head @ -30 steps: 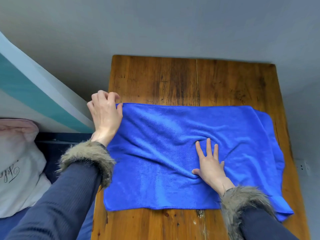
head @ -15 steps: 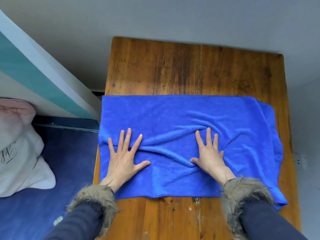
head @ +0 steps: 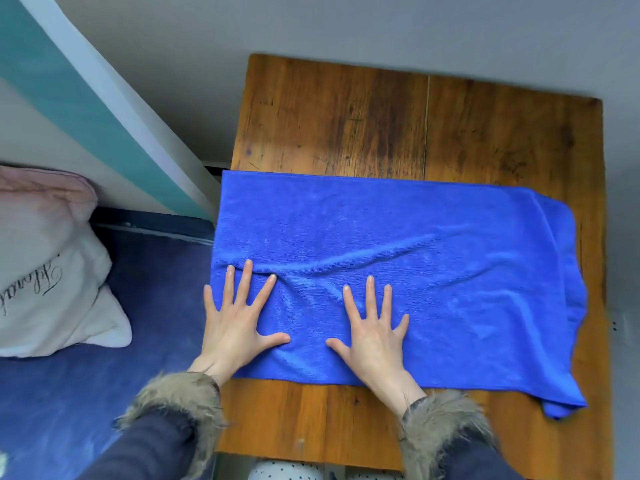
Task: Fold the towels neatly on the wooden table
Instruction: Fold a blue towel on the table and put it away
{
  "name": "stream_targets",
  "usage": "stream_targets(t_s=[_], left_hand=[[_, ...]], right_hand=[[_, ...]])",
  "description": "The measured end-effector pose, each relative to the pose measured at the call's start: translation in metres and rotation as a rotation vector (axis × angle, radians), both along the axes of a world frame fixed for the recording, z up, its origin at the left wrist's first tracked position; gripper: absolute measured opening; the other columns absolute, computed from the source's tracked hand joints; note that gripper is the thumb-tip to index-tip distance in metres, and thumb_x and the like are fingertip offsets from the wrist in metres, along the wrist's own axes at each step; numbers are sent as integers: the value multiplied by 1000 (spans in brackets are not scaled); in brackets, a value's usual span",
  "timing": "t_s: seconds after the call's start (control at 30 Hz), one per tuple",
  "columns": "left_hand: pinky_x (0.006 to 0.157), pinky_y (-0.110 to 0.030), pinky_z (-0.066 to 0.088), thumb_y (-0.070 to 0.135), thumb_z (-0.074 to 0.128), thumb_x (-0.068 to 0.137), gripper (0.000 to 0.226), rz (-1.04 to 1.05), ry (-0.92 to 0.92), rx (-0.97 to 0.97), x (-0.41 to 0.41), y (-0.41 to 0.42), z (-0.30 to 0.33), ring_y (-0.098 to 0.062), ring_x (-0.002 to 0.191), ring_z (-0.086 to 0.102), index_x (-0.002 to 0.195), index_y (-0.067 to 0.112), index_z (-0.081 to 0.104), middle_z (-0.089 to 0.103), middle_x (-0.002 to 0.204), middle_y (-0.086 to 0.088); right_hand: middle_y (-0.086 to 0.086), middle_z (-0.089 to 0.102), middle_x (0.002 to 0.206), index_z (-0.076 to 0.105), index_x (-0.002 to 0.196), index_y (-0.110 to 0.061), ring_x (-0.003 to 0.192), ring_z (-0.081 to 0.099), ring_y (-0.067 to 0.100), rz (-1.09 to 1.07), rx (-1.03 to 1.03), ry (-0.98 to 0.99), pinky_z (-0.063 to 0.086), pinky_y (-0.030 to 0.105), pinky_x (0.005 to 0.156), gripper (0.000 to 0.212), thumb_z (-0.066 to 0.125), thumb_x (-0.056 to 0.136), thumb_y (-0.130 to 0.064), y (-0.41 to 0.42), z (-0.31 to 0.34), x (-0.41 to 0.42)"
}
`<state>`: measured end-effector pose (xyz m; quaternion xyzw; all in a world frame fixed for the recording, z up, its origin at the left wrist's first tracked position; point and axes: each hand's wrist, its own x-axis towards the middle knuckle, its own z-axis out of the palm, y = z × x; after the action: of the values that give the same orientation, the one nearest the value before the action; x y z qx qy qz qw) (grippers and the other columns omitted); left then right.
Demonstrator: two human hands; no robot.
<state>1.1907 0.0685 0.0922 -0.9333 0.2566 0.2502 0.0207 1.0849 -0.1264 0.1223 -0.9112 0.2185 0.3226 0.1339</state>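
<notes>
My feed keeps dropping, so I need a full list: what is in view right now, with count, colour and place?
towel: one, blue, spread across the table, right end rumpled, left edge overhanging
table: one, brown wood, centre
pillow: one, white and pink with script lettering, far left on the bed
bed cover: one, dark blue, lower left
wall outlet: one, white, right edge
left hand: flat on the towel's left end, fingers spread
right hand: flat on the towel, fingers spread
cuffs: two, brown fur, at the wrists

Pillow (head: 52, 258): black cursive script, illegible
</notes>
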Motion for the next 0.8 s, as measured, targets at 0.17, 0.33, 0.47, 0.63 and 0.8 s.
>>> stream_targets(t_s=[0.17, 0.33, 0.47, 0.63, 0.8], left_hand=[[106, -67, -2, 81, 57, 56, 124, -62, 61, 176, 19, -11, 22, -33, 137, -31, 132, 39, -32, -43, 142, -5], [108, -66, 6, 66, 40, 80, 83, -87, 34, -174, -12, -58, 30, -27, 141, -21, 149, 32, 8, -23, 153, -7], [98, -73, 19, 63, 27, 79, 73, -196, 56, -162, -52, -123, 20, -31, 143, -4, 144, 31, 21, 2, 157, -11], [92, -77, 19, 62, 52, 77, 76, -326, 9, -135, -89, -206, 13, -38, 140, 8, 141, 27, 32, 20, 154, -15], [102, -72, 3, 60, 50, 84, 82, -397, 45, -131, -122, -281, 16, -36, 142, -12, 148, 31, 9, -12, 157, -10]], right_hand=[[14, 58, 128, 65, 117, -23, 105, 61, 40, 83, -112, -174, 51, 55, 66, 79, 77, 51, -64, -17, 1, 8], [11, 55, 133, 57, 126, -18, 120, 53, 31, -17, -36, -311, 42, 59, 91, 55, 52, 78, -45, -56, 5, -8], [7, 37, 148, 45, 137, -18, 140, 27, 27, -175, -22, -320, 19, 56, 109, 54, 42, 89, -40, -103, 9, -46], [12, 55, 131, 58, 124, -9, 123, 48, 33, -365, -133, -490, 39, 53, 96, 47, 44, 86, -34, -185, 14, -98], [20, 56, 118, 54, 122, -2, 112, 48, 36, -753, -113, -560, 36, 42, 93, 31, 49, 93, -13, -272, 14, -134]])
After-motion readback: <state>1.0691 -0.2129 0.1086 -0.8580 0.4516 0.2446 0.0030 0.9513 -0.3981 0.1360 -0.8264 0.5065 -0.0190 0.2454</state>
